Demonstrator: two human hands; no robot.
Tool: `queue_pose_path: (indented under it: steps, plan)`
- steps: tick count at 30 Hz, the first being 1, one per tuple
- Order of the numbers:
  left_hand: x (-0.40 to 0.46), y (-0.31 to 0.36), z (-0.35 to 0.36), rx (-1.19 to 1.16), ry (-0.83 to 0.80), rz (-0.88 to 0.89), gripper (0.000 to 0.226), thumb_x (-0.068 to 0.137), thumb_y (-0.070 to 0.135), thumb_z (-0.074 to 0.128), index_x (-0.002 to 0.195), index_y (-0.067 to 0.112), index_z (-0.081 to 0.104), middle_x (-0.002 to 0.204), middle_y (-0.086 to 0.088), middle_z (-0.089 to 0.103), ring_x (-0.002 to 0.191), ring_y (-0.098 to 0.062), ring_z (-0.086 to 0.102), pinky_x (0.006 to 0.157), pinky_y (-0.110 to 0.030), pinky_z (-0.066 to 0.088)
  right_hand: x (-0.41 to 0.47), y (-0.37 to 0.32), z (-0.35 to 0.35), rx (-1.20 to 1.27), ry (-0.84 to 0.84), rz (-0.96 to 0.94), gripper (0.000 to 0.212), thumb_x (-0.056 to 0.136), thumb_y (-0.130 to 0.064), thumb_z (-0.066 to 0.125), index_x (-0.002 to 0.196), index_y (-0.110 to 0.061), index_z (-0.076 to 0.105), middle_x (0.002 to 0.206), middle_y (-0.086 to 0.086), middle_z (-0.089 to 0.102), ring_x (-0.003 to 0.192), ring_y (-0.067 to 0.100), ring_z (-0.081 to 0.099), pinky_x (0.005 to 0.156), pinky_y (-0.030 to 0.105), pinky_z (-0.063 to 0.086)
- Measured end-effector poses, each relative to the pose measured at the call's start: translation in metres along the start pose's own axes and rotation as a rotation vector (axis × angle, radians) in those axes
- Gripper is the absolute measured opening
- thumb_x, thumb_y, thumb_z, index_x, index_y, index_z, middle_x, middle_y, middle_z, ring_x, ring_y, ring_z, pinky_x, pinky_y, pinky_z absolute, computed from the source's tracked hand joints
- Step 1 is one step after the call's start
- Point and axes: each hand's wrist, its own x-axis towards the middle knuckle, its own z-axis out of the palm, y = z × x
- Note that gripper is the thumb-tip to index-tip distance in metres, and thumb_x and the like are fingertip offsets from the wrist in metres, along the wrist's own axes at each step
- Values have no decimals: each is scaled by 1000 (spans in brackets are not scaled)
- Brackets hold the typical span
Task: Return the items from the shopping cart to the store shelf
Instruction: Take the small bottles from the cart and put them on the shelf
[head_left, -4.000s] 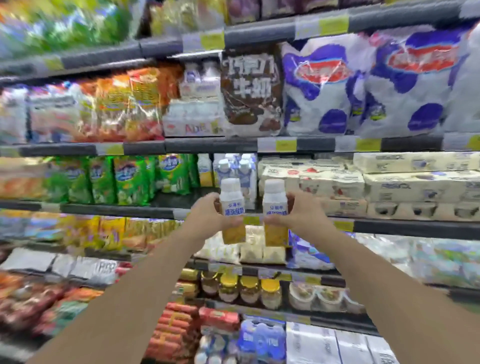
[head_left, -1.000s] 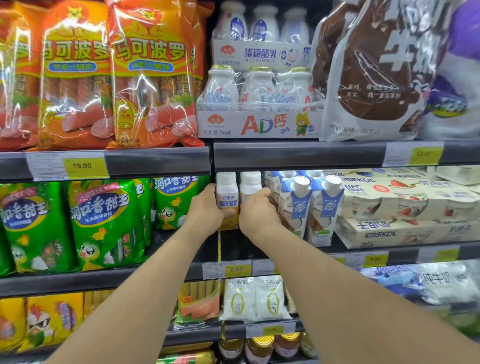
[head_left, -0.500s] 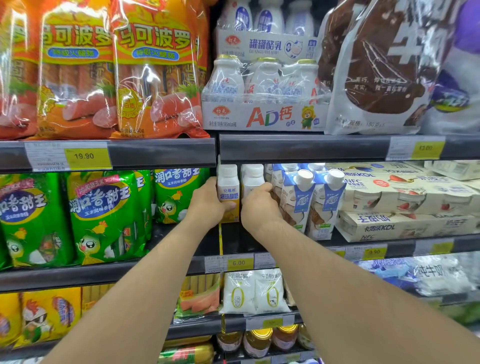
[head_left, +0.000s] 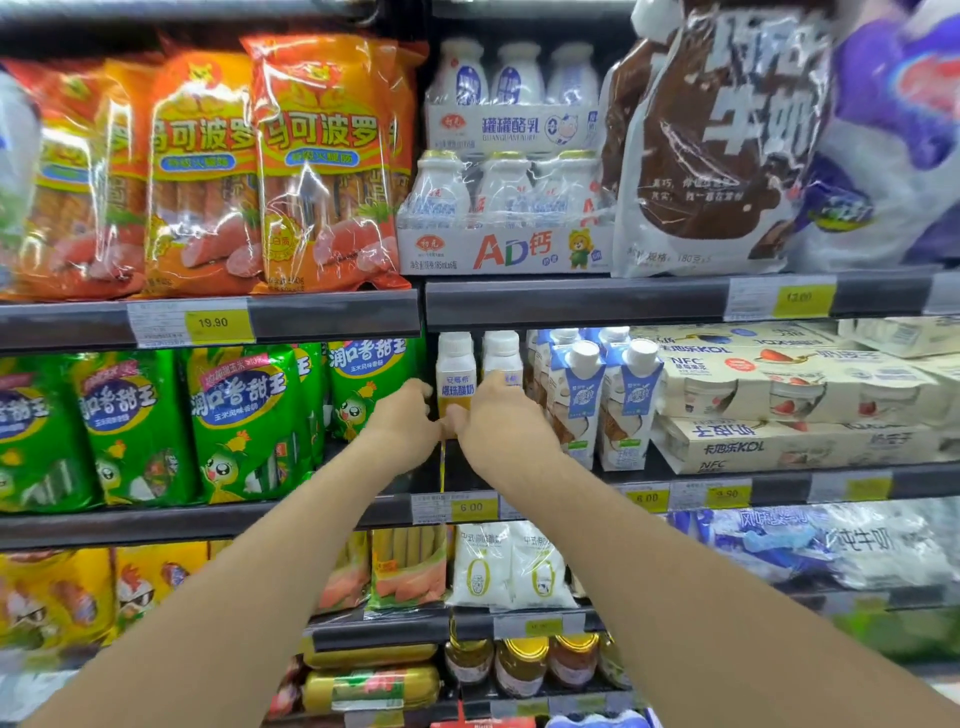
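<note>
Two small white-capped yogurt drink bottles stand side by side at the left end of the middle shelf (head_left: 519, 475). My left hand (head_left: 402, 421) curls against the lower left side of the left bottle (head_left: 455, 371), whose blue and yellow label faces me. My right hand (head_left: 501, 421) wraps the lower half of the right bottle (head_left: 501, 353) and hides its label; its thumb reaches toward the left bottle's base. Both bottles are upright and set back under the upper shelf edge.
Blue-and-white drink cartons (head_left: 582, 395) stand right beside the bottles, with flat yogurt multipacks (head_left: 789, 400) further right. Green sausage bags (head_left: 244, 421) hang to the left. Orange sausage bags (head_left: 317, 171) and bottle packs (head_left: 509, 208) fill the shelf above.
Four seconds ago I held both bottles up in front of the shelves. Since then they have gone onto the middle shelf, and my hands have slid slightly lower on them in the last half second.
</note>
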Motion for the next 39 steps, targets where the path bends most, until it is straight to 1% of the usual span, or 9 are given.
queue_pose_path:
  steps: [2, 5, 10, 15, 19, 23, 26, 31, 39]
  plan:
    - [-16, 11, -12, 137, -72, 8, 48, 90, 38, 66, 129, 14, 53, 120, -5, 63, 105, -22, 59, 92, -37, 49, -21, 14, -13, -70, 29, -176, 43, 100, -45, 44, 122, -8, 50, 111, 13, 65, 99, 33, 65, 79, 43, 56]
    - [-44, 43, -17, 430, -212, 115, 43, 94, 47, 57, 123, 15, 60, 122, -2, 64, 107, -21, 60, 93, -35, 49, -52, 56, -38, -177, 66, -280, 41, 99, -51, 41, 104, -14, 59, 99, 8, 64, 91, 31, 64, 74, 40, 54]
    - [-89, 130, 40, 623, -411, 320, 43, 97, 49, 49, 124, 16, 58, 123, -3, 62, 109, -21, 58, 92, -34, 49, -88, 185, -93, -296, 96, -118, 38, 99, -50, 40, 94, -17, 59, 99, 8, 66, 94, 30, 63, 73, 38, 51]
    - [-106, 226, 135, 701, -375, 567, 53, 99, 47, 46, 138, 11, 47, 139, -14, 51, 125, -33, 49, 98, -40, 44, -106, 314, -137, -415, 128, 53, 57, 95, -60, 41, 123, -12, 52, 125, 12, 59, 119, 32, 53, 94, 43, 48]
    - [-128, 292, 215, 807, -295, 727, 70, 94, 58, 47, 146, 13, 34, 149, -11, 40, 135, -32, 39, 106, -44, 36, -144, 410, -175, -413, 120, 197, 85, 91, -68, 40, 152, -9, 26, 156, 15, 32, 143, 32, 31, 112, 47, 35]
    - [-155, 349, 282, 838, -383, 822, 83, 93, 62, 43, 155, 12, 17, 158, -11, 26, 143, -33, 27, 114, -53, 26, -198, 486, -210, -430, 140, 335, 83, 88, -72, 41, 146, -14, 33, 148, 13, 39, 137, 33, 36, 105, 47, 41]
    - [-172, 385, 327, 827, -466, 893, 88, 94, 63, 39, 157, 13, 7, 163, -11, 17, 147, -32, 20, 117, -55, 22, -233, 537, -230, -435, 113, 457, 91, 89, -73, 38, 154, -13, 20, 161, 14, 20, 149, 33, 18, 116, 50, 29]
    - [-195, 444, 414, 783, -527, 1051, 81, 92, 63, 44, 151, 11, 26, 151, -17, 37, 137, -35, 37, 109, -47, 35, -275, 621, -246, -410, 109, 622, 93, 89, -73, 38, 157, -14, 14, 164, 14, 12, 150, 33, 14, 118, 50, 26]
    - [-224, 541, 569, 712, -704, 1304, 86, 93, 64, 41, 155, 12, 16, 158, -14, 26, 145, -32, 25, 115, -51, 27, -331, 747, -264, -392, 107, 973, 88, 89, -72, 40, 153, -14, 25, 157, 15, 25, 145, 33, 25, 112, 50, 32]
